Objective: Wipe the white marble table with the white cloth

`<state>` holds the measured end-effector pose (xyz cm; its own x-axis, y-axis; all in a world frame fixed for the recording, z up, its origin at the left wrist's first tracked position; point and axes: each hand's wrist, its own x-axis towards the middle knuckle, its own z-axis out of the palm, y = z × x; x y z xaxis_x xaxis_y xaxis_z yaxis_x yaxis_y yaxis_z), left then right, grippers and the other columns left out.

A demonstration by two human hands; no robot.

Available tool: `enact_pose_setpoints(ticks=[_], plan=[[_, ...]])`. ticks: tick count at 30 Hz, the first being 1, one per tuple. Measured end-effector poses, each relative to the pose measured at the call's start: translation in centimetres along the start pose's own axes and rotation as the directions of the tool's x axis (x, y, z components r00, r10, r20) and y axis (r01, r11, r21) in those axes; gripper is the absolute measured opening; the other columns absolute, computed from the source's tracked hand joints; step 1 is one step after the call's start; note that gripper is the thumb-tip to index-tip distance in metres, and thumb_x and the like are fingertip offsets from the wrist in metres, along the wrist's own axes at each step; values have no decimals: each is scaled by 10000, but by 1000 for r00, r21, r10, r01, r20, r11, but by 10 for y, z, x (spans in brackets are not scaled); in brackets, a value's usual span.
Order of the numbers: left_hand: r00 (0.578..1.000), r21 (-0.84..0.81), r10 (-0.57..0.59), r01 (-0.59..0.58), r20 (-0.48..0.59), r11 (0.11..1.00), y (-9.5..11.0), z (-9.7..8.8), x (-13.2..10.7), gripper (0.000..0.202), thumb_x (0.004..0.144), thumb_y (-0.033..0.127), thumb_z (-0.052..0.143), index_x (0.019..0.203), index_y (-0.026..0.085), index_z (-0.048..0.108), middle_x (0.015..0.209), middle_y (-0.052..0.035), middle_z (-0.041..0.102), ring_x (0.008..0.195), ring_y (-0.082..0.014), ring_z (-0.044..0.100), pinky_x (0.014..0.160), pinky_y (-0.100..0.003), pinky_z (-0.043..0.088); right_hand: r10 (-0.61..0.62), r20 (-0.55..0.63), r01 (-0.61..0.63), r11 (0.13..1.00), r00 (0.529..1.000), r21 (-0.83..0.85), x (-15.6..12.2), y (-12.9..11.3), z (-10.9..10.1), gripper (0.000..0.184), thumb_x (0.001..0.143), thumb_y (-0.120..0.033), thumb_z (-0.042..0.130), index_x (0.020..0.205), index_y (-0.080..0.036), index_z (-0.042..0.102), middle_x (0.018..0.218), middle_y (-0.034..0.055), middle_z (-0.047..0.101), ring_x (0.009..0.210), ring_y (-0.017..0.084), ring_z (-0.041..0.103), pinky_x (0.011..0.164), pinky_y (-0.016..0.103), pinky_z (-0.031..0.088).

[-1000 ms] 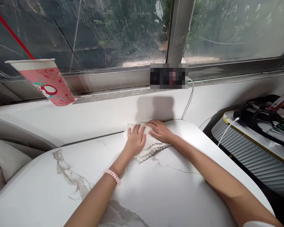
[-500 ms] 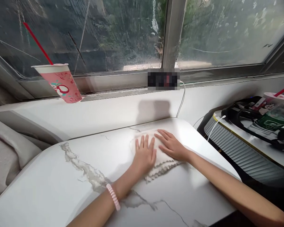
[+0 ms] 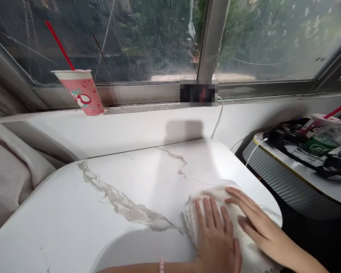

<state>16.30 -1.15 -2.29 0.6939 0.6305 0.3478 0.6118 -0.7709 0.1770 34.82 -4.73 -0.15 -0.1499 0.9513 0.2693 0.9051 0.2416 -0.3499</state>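
A folded white cloth [image 3: 216, 197] lies on the white marble-patterned table [image 3: 125, 189], near its right front corner. My left hand [image 3: 217, 242] presses flat on the cloth with fingers stretched out. My right hand [image 3: 254, 223] lies flat beside it on the cloth's right part, fingers also extended and pointing left. A pink band [image 3: 161, 264] sits on my left wrist at the bottom edge.
A pink paper cup [image 3: 83, 93] with a red straw stands on the window ledge at left. A white cable [image 3: 220, 117] hangs from the sill. To the right, a side unit [image 3: 287, 178] carries a black cord, a green bottle and another cup. Grey upholstery [image 3: 11, 170] is at left.
Both hands have slid the cloth from the table's far edge toward me and to the right, near the front right corner. The marble veins at the far edge are now uncovered.
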Motion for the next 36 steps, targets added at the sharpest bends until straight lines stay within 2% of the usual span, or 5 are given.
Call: enact_pose_setpoints(ticks=[9,16,21,29,36], plan=[[983,25,-27,23,183,999,-46,-14,58,643,962,458,335,1456,53,413,1510,-266,355,1412,-460,280,1095,-737,194,-51,-41,49,998,998,-46,81,28,26,412,982,-368,370,1355,-253,503,1484,66,456,1398,287,360,1121,529,355],[973,114,-114,92,203,989,-105,2,129,597,988,434,289,1482,107,363,1558,-223,297,1451,-390,232,1126,-695,128,-42,-95,36,997,995,-67,179,67,43,411,953,-327,361,1284,-208,574,1382,80,563,1311,284,448,1076,480,380],[969,160,-130,97,211,982,-130,13,171,597,994,443,273,1494,123,332,1567,-213,285,1458,-372,221,1129,-686,107,-103,-109,102,995,989,-11,224,102,46,402,945,-360,387,1262,-216,589,1335,82,596,1278,271,478,1075,464,373],[979,216,-46,2,199,976,-152,22,220,545,996,409,295,1458,131,377,1531,-200,360,1408,-341,318,1119,-656,195,-32,-187,27,999,982,-31,260,137,50,385,916,-351,411,1210,-208,613,1242,91,642,1193,293,530,1024,473,412],[984,189,-61,28,168,982,-147,27,214,551,1006,393,270,1484,127,341,1550,-197,330,1416,-331,308,1138,-626,171,-34,-169,26,999,985,-47,251,136,46,418,903,-367,424,1253,-207,587,1308,96,606,1246,292,502,1054,483,398]])
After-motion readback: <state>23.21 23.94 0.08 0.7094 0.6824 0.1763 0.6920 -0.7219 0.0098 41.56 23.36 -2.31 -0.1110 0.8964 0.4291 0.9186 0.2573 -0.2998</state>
